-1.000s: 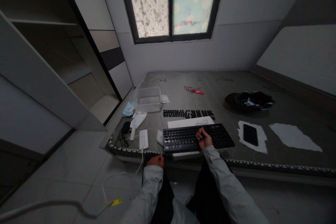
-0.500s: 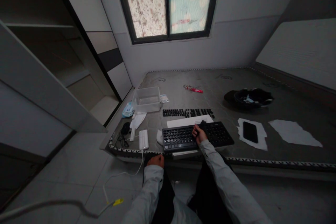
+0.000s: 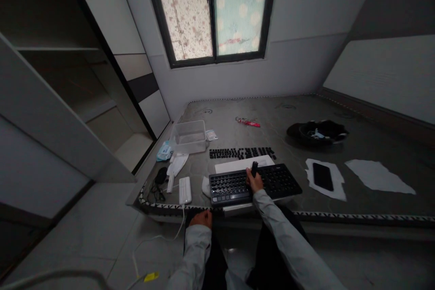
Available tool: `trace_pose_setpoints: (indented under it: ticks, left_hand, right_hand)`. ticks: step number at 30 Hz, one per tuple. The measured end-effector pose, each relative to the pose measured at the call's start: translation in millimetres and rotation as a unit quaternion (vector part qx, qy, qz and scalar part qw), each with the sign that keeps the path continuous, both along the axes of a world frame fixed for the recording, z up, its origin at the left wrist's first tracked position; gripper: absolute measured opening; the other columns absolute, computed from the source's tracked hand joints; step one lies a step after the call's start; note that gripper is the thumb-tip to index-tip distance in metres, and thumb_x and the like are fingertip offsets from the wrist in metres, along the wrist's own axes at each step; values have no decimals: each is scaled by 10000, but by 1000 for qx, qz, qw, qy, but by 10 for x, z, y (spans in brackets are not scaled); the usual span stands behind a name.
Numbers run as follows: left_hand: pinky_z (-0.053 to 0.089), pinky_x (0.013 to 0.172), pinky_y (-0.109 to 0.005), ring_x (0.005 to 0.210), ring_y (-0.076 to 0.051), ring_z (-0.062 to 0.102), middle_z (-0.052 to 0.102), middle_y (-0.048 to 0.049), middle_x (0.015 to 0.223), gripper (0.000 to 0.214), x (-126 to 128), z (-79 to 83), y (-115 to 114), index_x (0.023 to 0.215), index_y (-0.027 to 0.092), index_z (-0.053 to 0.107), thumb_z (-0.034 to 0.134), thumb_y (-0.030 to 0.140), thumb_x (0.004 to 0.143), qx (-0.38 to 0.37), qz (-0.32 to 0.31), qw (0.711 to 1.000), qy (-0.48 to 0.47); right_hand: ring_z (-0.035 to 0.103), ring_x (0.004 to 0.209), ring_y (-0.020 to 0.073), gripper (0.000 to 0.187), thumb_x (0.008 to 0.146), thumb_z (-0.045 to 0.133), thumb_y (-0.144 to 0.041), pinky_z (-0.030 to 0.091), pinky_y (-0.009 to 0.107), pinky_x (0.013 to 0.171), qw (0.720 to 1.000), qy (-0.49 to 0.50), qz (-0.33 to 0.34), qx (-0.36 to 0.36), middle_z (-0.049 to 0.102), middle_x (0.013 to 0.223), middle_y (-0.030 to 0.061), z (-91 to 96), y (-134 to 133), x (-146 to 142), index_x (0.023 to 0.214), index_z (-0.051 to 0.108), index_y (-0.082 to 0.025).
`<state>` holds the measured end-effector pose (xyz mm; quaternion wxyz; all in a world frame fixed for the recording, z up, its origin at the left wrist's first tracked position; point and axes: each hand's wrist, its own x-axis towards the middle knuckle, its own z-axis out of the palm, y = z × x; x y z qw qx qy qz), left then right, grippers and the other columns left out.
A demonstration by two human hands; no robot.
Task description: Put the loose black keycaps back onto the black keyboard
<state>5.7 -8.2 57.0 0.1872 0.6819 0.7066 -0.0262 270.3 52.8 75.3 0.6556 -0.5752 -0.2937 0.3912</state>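
Note:
A black keyboard (image 3: 280, 179) lies at the near edge of the mattress, its left part showing bare key positions. My right hand (image 3: 255, 183) is over its middle, closed around a small black brush (image 3: 254, 168) that stands upright from the fist. The brush's lower end is hidden by the hand. My left hand (image 3: 203, 219) rests on my thigh below the mattress edge, fingers curled shut, with nothing visible in it. Behind the keyboard, loose black keycaps (image 3: 226, 153) lie in rows, and a white sheet (image 3: 234, 165) sits partly under the keyboard.
To the left are a clear plastic box (image 3: 188, 145), a blue packet (image 3: 165, 151), a black mouse (image 3: 161, 175) and a white power strip (image 3: 185, 190). On the right lie a phone (image 3: 322, 176) on white paper, another paper (image 3: 379, 176) and a dark cap (image 3: 317, 132).
My right hand has turned and shifted slightly left over the keyboard, and the brush now points upward. My left hand stays on my thigh. The camera view has tilted up a little.

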Motion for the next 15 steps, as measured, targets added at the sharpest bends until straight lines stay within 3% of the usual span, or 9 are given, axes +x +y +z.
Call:
trace_pose_setpoints:
  ticks: [4,6,9,12,15]
  left_hand:
    - [444,742,-269,955,-210,655,725,-77,1006,385,-30,-16,8,980,208,723,360,334,945,14,-2,1000,-11]
    - [446,734,-265,939,-204,659,727,-73,999,391,-33,-21,0,971,209,722,354,336,946,27,-3,999,-17]
    - [440,786,-240,948,-172,651,723,-46,1015,357,-37,-63,-43,956,223,717,370,303,942,60,-21,998,-30]
    - [436,792,-239,869,-156,651,731,-40,885,328,-32,-156,-95,841,214,718,400,240,921,170,-93,980,-49]
    - [427,706,-289,702,-168,619,676,-44,662,399,83,-204,-86,654,205,673,377,221,920,345,-164,921,-69]
  right_hand:
    - [501,403,169,520,624,589,-706,379,276,426,996,-82,-26,-32,481,430,-44,27,-3,-26,725,576,-196]
    - [598,568,225,527,625,572,-706,429,299,535,991,-121,-49,-39,589,542,22,34,9,-23,728,606,-189]
    - [633,777,294,571,632,531,-722,444,332,675,982,-164,-76,-50,672,712,109,33,19,-21,740,641,-172]
    - [634,797,323,621,655,476,-745,441,348,692,976,-185,-96,-62,681,715,147,27,4,-38,719,658,-155]
    - [631,737,313,622,652,468,-761,436,338,650,973,-194,-104,-63,668,650,132,20,-23,-56,651,650,-166]
